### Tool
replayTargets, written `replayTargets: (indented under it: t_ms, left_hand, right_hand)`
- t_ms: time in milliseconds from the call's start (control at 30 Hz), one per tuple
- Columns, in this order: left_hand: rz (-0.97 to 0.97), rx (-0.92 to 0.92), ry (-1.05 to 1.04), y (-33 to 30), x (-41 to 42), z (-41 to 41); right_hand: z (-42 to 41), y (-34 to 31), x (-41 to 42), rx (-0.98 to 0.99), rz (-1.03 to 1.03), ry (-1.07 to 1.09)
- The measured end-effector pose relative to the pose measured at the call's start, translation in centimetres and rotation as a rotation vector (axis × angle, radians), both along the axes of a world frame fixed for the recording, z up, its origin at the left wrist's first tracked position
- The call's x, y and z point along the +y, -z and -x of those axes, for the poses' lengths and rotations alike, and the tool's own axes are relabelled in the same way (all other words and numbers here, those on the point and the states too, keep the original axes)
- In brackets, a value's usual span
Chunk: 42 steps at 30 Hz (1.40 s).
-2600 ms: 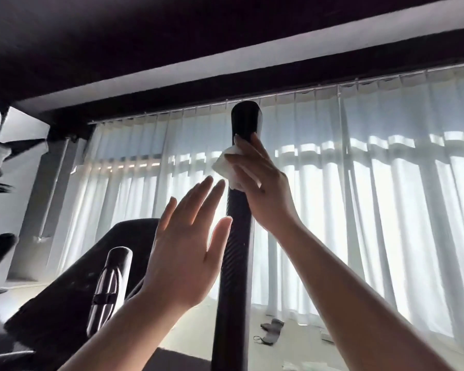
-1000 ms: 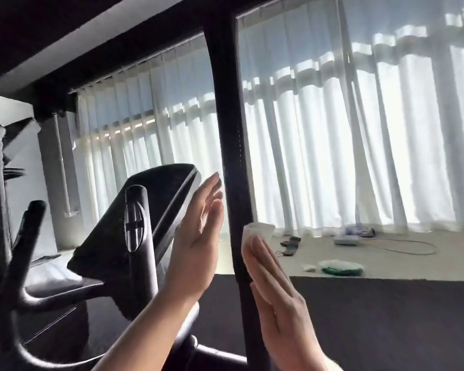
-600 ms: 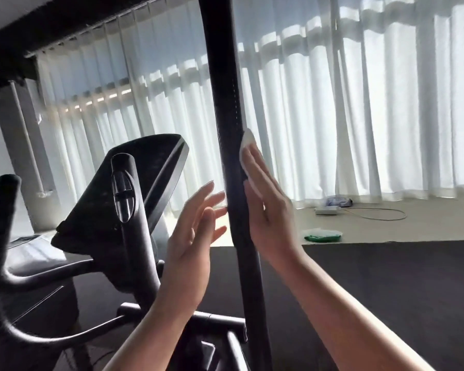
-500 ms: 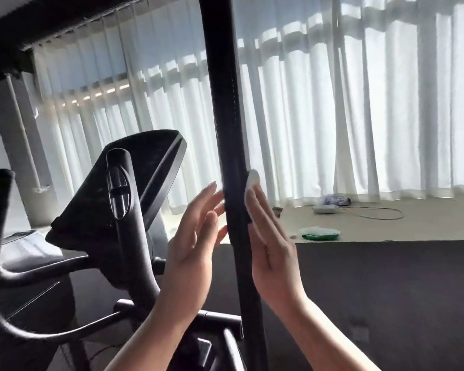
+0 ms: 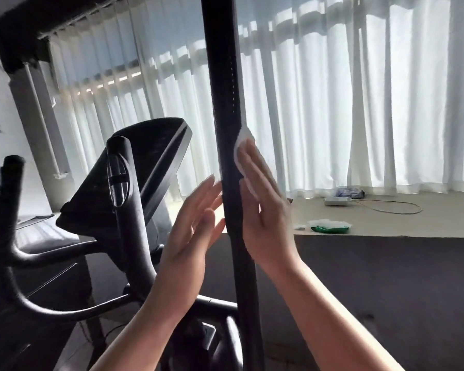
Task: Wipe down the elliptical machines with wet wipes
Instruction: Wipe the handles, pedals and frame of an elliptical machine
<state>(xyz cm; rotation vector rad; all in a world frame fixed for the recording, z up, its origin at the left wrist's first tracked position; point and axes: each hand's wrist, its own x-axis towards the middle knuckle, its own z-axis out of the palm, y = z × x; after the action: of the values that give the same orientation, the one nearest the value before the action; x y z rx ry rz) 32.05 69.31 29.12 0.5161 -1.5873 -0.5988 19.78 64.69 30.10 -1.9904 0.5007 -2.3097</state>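
A: Right hand, fingers first. Straight, close together, laid flat along the right side of the upright handle bar. White wet wipe pressed between fingertips and bar; its top edge shows above the fingertips.

B: And the left hand?

A: Fingers straight, slightly spread, holding nothing. Palm faces the bar from the left. Fingertips just beside the bar, roughly level with the right palm. Cannot tell if they touch it.

B: So the bar stands between the two hands.

A: Yes. Dark, textured, runs from the top edge down past both forearms. It belongs to the elliptical machine.

B: Further out?

A: Left of the hands: tilted black console, a shorter dark grip in front of it, curved frame tubes below.

B: Floor?

A: Dark mat near us, pale floor beyond. Green-and-white wipes pack on the pale floor, well apart from the hands. A white adapter with cord near the white curtains, which cover the whole window, backlit.
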Motion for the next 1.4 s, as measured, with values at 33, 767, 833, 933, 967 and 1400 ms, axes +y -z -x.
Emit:
replayTargets:
  t_ms: [33, 767, 833, 933, 967, 1400]
  left_hand:
    - [0.005, -0.014, -0.009, 0.1, 0.2, 0.2]
    - [0.392, -0.302, -0.633, -5.6, -0.1, 1.7]
    - [0.459, -0.362, -0.739, -9.3, -1.2, 2.2]
    - [0.507, -0.462, -0.847, -14.6, -2.6, 3.1]
    - [0.521, -0.491, -0.857, -16.0, -3.1, 3.4]
    - [0.531, -0.544, -0.662, -19.0, -4.0, 3.3]
  right_hand:
    - [-0.2, 1.2, -0.1, 0.026, -0.013, -0.022]
    - [2.9, -9.8, -1.2, -0.218, -0.437, -0.684]
    - [3.1, -14.1, -1.4, -0.189, -0.379, -0.647]
    - [3.1, -21.7, -1.2, -0.25, -0.295, -0.639]
    - [3.2, -24.4, -1.1, -0.271, -0.242, -0.618]
    - [1.8, -24.8, -3.9, -0.048, -0.125, -0.192]
